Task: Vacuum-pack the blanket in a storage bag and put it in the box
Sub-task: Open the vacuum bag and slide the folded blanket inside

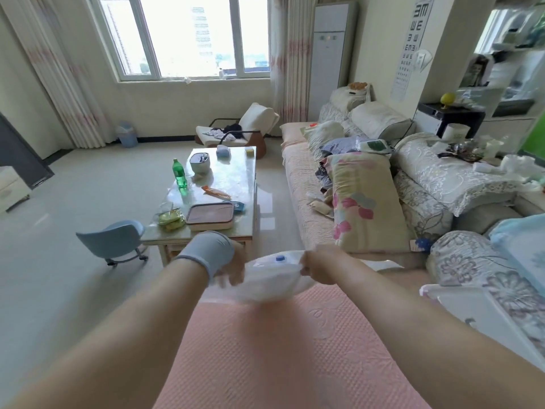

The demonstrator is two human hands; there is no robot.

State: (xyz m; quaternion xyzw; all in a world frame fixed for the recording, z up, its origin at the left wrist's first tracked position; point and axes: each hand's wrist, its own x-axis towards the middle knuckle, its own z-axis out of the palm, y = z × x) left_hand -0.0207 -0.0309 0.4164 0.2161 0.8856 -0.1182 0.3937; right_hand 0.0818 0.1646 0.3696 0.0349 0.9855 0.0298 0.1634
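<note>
A clear plastic storage bag [269, 278] with a blue valve cap on top hangs folded between my two hands, just above the pink sofa cover [283, 349]. My left hand [233, 267], with a grey-blue wrist band, grips the bag's left side. My right hand [320, 268] pinches its right edge. The image is blurred around both hands. A folded flowered blanket [362, 202] lies on the sofa seat farther back. A white lidded box [483, 317] sits at my right on the sofa.
A glass coffee table [239, 184] stands ahead, carrying a green bottle [180, 174], a pink-lidded container [210, 216] and snacks. A small blue chair [113, 240] is to its left. Cushions and clothes crowd the sofa back on the right.
</note>
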